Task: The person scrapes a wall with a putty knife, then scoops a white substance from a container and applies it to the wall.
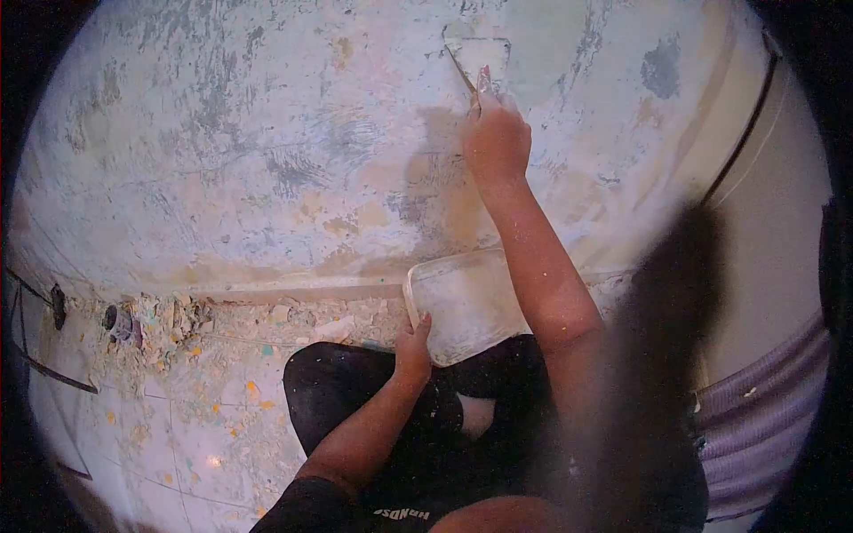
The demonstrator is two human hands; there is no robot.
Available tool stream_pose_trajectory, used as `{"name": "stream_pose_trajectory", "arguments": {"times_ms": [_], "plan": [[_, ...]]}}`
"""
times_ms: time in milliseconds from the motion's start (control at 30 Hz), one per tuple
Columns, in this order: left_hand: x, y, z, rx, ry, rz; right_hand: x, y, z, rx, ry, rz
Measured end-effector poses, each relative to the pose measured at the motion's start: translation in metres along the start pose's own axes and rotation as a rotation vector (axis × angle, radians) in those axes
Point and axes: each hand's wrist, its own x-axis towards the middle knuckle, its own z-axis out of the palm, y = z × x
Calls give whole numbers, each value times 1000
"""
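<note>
My right hand (499,138) is wrapped round a putty knife (480,60), its wide blade against the wall (346,160). The wall is patchy, with grey, white and tan areas where the surface is scraped or coated. My left hand (413,354) grips the left edge of a pale, shallow rectangular tub (462,302), tilted above my lap. A whitish film covers the inside of the tub, and my right forearm hides part of its right side.
Paint flakes and rubble (187,329) lie along the wall's foot and over the tiled floor (160,444). A dark cable (746,129) runs down at the right, above a purple ribbed mat (769,409). A blurred dark shape (675,293) blocks some of the right side.
</note>
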Motion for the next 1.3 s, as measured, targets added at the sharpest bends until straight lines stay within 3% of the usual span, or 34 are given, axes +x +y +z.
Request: {"name": "stream_pose_trajectory", "arguments": {"times_ms": [333,600,800,1033,1100,1200,1300], "plan": [[0,-7,-4,39,-27,39,15,-5,-7,142,208,-31],[3,-5,-5,23,18,6,-9,-13,-5,119,33,80],[-2,0,0,-71,30,-45,14,-18,-21,195,178,7],[-5,6,2,-100,4,3,7,-17,-5,81,104,-39],[-6,8,4,-102,13,2,4,-19,-13,107,7,23],[-5,8,0,-63,6,14,11,-21,-22,176,83,75],[-4,4,-2,-28,1,15,22,-18,-26,179,34,107]]}}
